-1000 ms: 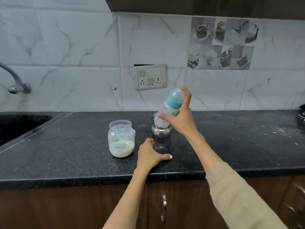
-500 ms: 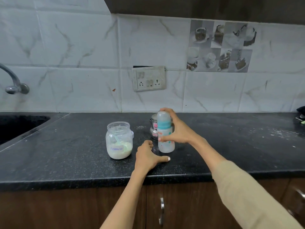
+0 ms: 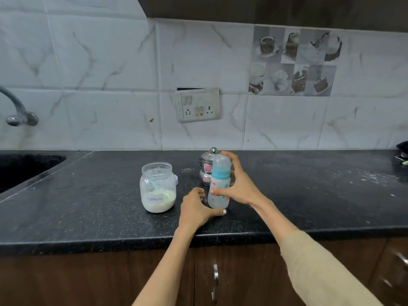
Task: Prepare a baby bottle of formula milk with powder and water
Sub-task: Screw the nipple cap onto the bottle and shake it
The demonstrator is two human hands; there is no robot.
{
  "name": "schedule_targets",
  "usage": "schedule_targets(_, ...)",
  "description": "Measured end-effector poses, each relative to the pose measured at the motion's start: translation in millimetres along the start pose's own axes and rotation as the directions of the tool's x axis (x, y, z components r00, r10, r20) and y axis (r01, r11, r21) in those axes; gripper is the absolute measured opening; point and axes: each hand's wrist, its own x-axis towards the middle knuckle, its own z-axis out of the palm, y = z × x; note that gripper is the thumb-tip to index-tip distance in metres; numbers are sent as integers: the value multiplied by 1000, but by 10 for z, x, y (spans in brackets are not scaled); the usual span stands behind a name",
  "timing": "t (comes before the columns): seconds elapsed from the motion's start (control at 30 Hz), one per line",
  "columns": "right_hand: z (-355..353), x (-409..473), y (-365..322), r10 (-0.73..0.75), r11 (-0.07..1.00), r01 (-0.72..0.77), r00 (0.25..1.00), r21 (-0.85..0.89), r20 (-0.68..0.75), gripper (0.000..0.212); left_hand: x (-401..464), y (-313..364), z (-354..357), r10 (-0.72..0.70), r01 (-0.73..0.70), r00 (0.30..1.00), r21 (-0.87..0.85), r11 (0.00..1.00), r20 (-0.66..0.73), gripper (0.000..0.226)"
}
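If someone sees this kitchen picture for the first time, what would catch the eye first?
First, the baby bottle with its blue collar, upright at the counter's middle, held by the right hand. Left of it stands the open formula jar, partly filled with white powder. The left hand rests on the black counter.

A beige ribbed-knit sleeve (image 3: 318,268) was worn on the right arm, its cuff pushed up the forearm. The left forearm was left bare. Pale polish was seen on 1 thumbnail of the left hand (image 3: 195,209).
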Motion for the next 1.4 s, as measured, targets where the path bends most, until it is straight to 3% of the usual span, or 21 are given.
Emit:
schedule_targets(0.2, 89, 29, 124, 82, 994, -82, 997, 75, 5, 107, 24, -5, 9, 15, -15, 1000, 1, 1000, -2, 72)
schedule_targets(0.33, 146, -72, 369, 225, 956, -233, 972, 178, 67, 76, 37, -14, 16, 17, -17, 1000, 9, 1000, -6, 74)
schedule_targets(0.5, 105, -22, 296, 237, 960, -243, 970, 136, 62, 63, 43, -4, 6, 25, -25, 1000, 4, 1000, -14, 76)
schedule_targets(0.57, -17, 74, 154, 197, 970, -195, 980, 148, 1, 53, 33, -7, 18, 13, -13, 1000, 0, 1000, -14, 80)
schedule_targets(0.67, -168, 186, 18, 176, 944, -117, 970, 310, -170, 41, 47, -11, 12, -4, 4, 1000, -17, 1000, -14, 86)
schedule_targets(0.8, -60, -6, 102, 188, 981, -190, 981, 46, 47, 46, 29, -24, 5, 9, -9, 1000, 9, 1000, 0, 83)
schedule_targets(0.93, -142, 83, 118, 208, 959, -192, 977, 209, -55, 42, 38, -2, -6, 7, -7, 1000, 17, 1000, -5, 86)
schedule_targets(1.03, -66, -5, 154, 198, 975, -201, 979, 91, 46, 44, 11, -1, -4, 14, -14, 1000, 38, 999, 10, 81)
schedule_targets(1.13, -60, -22, 210, 218, 960, -206, 975, 189, -45, 43, 10, 11, -7, 12, -12, 1000, 34, 999, 2, 83)
schedule_targets(1.23, -96, -9, 176, 184, 975, -187, 982, 117, 33, 46, -3, -1, -1, 9, -10, 1000, 39, 999, 14, 83)
schedule_targets(1.33, -94, 52, 186, 177, 963, -161, 983, 215, -57, 43, 14, -26, 10, 10, -11, 1000, 26, 1000, 8, 84)
schedule_targets(1.4, -89, 76, 170, 177, 968, -174, 984, 184, -5, 45, 17, -38, 23, 20, -21, 1000, 28, 999, 9, 80)
